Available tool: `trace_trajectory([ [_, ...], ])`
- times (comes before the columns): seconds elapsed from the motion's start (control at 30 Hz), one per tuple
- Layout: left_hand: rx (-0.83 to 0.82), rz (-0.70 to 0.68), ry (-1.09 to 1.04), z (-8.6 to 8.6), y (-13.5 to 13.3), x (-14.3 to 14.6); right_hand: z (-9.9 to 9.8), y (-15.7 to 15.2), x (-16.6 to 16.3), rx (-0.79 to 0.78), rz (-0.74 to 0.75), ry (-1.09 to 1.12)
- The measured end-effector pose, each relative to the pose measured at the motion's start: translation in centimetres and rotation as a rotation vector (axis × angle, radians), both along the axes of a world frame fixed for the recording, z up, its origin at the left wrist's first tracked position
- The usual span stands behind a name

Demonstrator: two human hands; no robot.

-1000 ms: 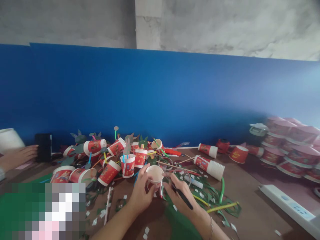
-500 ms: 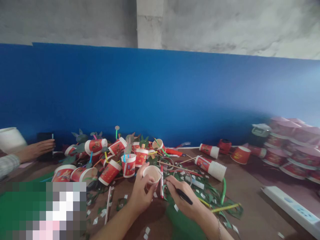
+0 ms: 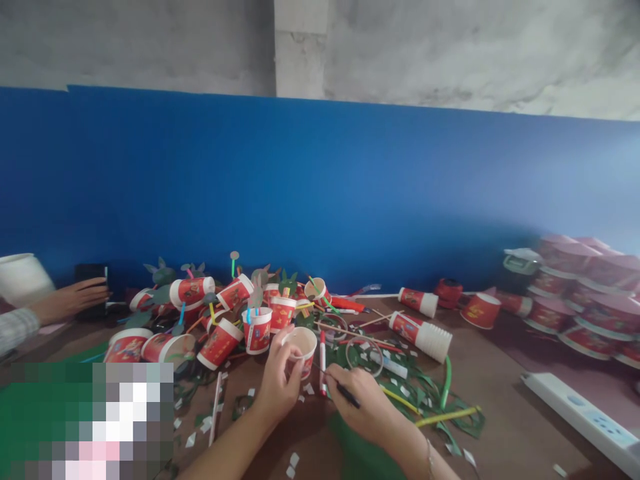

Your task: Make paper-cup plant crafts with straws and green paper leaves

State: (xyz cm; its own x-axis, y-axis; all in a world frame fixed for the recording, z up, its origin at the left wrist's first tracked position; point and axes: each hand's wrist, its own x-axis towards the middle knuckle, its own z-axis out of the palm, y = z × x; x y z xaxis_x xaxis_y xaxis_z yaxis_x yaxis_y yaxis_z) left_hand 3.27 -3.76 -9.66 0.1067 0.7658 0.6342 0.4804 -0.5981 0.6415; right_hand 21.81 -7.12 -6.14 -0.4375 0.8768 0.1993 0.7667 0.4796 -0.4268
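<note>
Wrapped round a red and white paper cup (image 3: 304, 341), my left hand (image 3: 279, 380) keeps it tilted with its opening facing up and toward me. Just right of the cup, my right hand (image 3: 367, 407) is closed on a slim black-handled tool (image 3: 349, 396). The tool's thin tip is close to the cup's side; whether it touches I cannot tell. Between the hands lies a white marker with a red cap (image 3: 323, 363). Behind the cup stand two upright paper cups, one with blue straws (image 3: 257, 333) and one with orange strips (image 3: 283, 313).
Several cups with paper animal shapes (image 3: 160, 273) are heaped at left. A cup stack (image 3: 423, 335), a tape roll (image 3: 365, 357) and green scraps lie right. A power strip (image 3: 583, 417) is at far right, near stacked red tubs (image 3: 550, 313). Another person's hand (image 3: 75, 297) is at left.
The cup in my left hand has moved slightly left and tilted. My right hand has shifted a little left and down with the black-handled tool.
</note>
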Motion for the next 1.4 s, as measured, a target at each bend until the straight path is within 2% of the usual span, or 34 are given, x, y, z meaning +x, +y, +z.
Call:
trace_trajectory([
  [0.13, 0.028, 0.037, 0.023, -0.3, 0.2, 0.0, 0.1, -0.2, -0.1, 0.005, 0.001, -0.014],
  [0.77, 0.048, 0.052, 0.040, -0.4, 0.5, -0.1, -0.2, -0.3, -0.6, 0.047, -0.036, -0.059],
  [1.23, 0.052, 0.042, 0.014, -0.2, 0.4, 0.0, 0.0, -0.5, -0.9, -0.004, -0.047, 0.039],
  [1.3, 0.059, 0.051, 0.012, -0.2, 0.4, 0.1, 0.0, -0.4, -1.3, -0.078, -0.066, 0.147],
  [1.33, 0.059, 0.052, 0.011, -0.2, 0.4, 0.1, -0.1, -0.4, -1.4, -0.169, -0.085, 0.231],
  [1.4, 0.047, 0.043, 0.005, -0.1, 0.4, 0.1, -0.2, -0.1, -1.7, -0.450, -0.127, 0.437],
])
